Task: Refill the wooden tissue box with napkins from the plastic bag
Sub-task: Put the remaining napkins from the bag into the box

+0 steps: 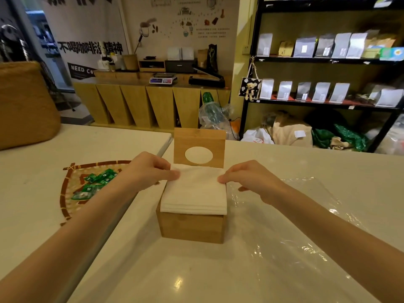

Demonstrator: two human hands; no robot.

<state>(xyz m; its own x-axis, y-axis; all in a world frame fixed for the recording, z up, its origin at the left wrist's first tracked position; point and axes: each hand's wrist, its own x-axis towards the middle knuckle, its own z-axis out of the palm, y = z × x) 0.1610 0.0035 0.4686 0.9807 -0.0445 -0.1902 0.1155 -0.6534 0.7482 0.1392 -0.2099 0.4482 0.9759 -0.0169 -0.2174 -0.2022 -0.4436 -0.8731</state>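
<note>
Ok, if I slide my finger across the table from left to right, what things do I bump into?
Woven tray of green packets → left hand → napkins on the wooden box → right hand → plastic bag.

Left hand [150,169] fingers curled, pinching — right hand [247,178] likewise, forearms converging
</note>
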